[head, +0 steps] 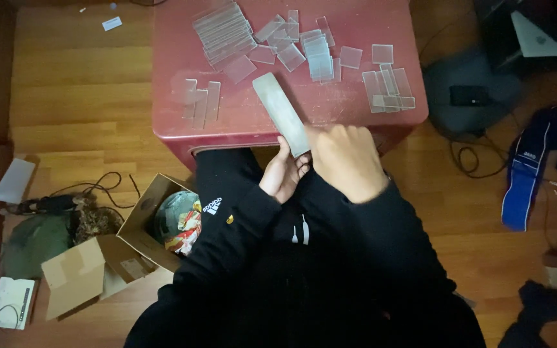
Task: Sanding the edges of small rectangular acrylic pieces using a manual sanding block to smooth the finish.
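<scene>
A long grey flat bar, like a sharpening stone, lies slanted on the red table with its near end over the front edge. My left hand grips that near end from below. My right hand is closed just right of it, at the table's edge; what it holds is hidden. Several clear rectangular plates lie stacked and scattered across the far half of the table, with a few more plates at the right.
An open cardboard box with crumpled colourful wrappers sits on the wooden floor at my left, beside cables and a green bag. A blue and dark garment and black cords lie at the right.
</scene>
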